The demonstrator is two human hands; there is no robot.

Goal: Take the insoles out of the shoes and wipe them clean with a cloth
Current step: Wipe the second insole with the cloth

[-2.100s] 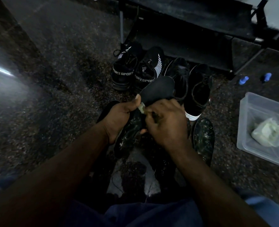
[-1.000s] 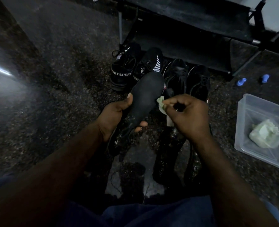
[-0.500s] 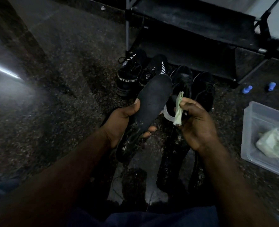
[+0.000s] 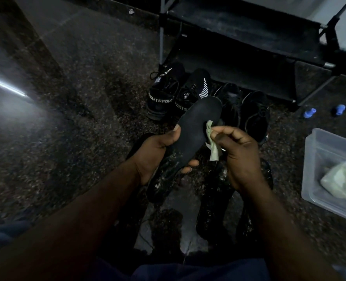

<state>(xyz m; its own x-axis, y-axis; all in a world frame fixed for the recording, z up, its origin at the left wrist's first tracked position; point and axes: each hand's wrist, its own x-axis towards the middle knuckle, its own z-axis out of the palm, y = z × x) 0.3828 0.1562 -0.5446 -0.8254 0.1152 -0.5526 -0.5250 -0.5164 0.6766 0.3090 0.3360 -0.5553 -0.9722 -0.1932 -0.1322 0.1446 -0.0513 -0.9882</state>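
**A:** My left hand grips an insole round its middle, toe end up. My right hand pinches the cloth at its edge.

**B:** How far along?

**A:** This one's out, and I'd say part wiped: the heel end looks speckled. More insoles lie on the floor below, speckled too. Beyond, four shoes stand by the rack. I can't tell if any insole's inside them.

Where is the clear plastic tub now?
The clear plastic tub stands on the floor at the head view's right edge, to the right of the right hand.
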